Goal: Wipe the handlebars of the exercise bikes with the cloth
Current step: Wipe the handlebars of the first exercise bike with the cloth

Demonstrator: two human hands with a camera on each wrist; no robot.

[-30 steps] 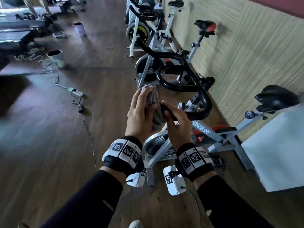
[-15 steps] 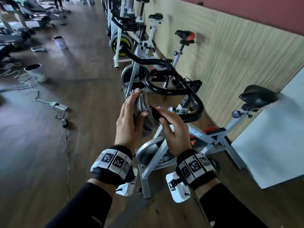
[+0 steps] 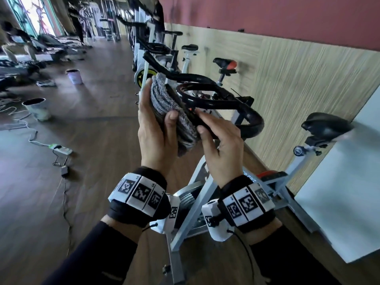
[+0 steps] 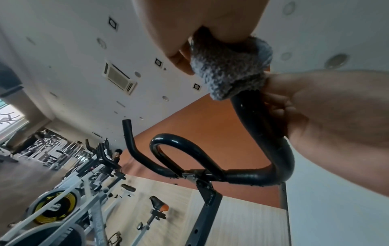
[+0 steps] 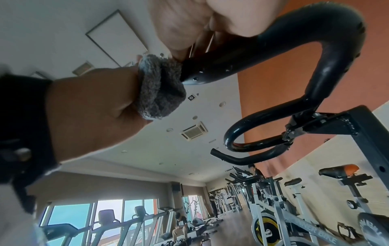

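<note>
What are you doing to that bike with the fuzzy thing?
A person is cleaning an exercise bike in a gym. Their left hand grips a folded grey cloth pressed against the end of the black handlebar. Their right hand holds the same bar just beside the cloth. More bikes stand in a row along the wall behind this one.

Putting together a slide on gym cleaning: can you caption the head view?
Left hand holds a grey cloth on the bike's black handlebar while the right hand steadies it.
</note>
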